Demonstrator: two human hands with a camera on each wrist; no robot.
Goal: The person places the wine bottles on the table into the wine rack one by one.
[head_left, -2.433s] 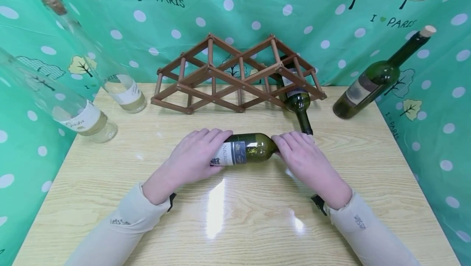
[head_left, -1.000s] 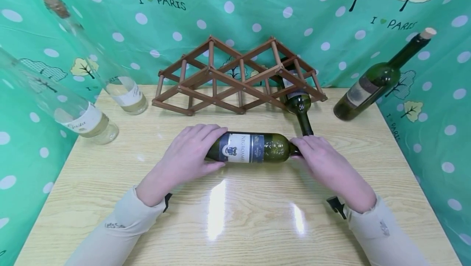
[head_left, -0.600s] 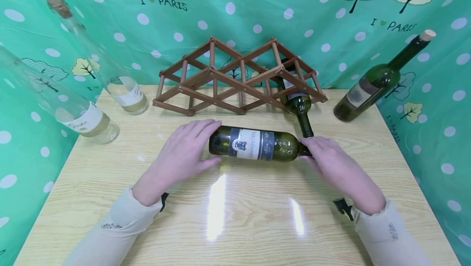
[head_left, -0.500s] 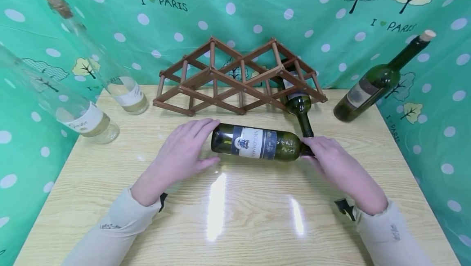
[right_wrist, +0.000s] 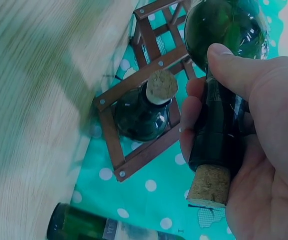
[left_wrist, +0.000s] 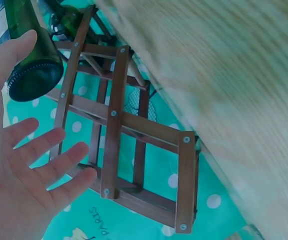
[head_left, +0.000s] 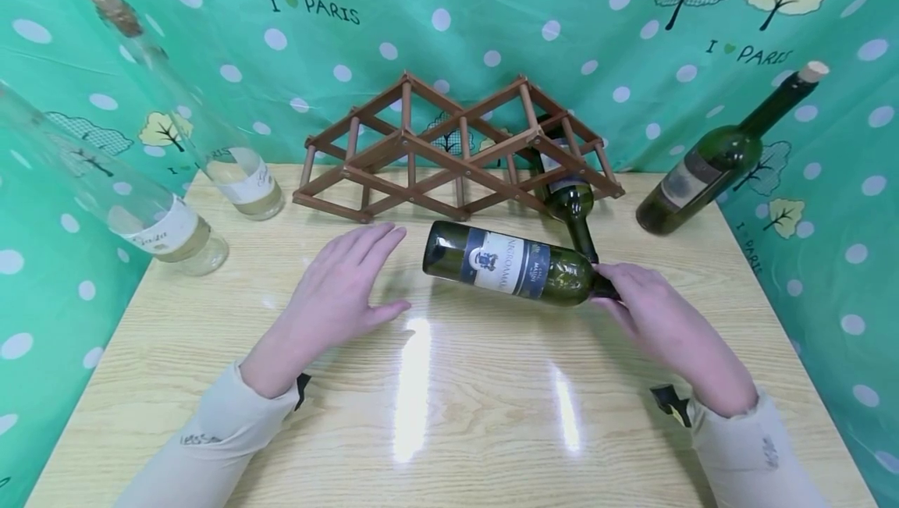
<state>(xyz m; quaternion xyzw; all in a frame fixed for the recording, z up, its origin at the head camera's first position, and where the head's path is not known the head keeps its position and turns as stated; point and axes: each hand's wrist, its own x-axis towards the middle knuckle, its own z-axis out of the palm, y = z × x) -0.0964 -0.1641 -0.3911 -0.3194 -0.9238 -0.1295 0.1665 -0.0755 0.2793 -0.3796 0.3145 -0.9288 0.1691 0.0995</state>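
My right hand (head_left: 656, 321) grips the neck of a green wine bottle (head_left: 509, 264) with a blue and white label. The right wrist view shows the thumb and fingers wrapped round that neck, its cork (right_wrist: 209, 186) poking out below them. The bottle lies sideways over the table, base to the left and slightly toward the rack. Just left of its base, my left hand (head_left: 333, 289) has its fingers spread and holds nothing. Behind stands a wooden wine rack (head_left: 435, 161); another corked green bottle (head_left: 570, 200) lies in its right end, neck toward me.
On the left stand two clear bottles, a nearer one (head_left: 168, 231) and a farther one (head_left: 242, 180) with a cork. A corked green bottle (head_left: 702, 168) stands upright at the back right. Green patterned cloth (head_left: 449, 8) hangs behind the table (head_left: 485, 414).
The held bottle has shifted right with my right hand, and its base has swung toward the rack. My left hand has let go of the bottle's body and drawn back left.
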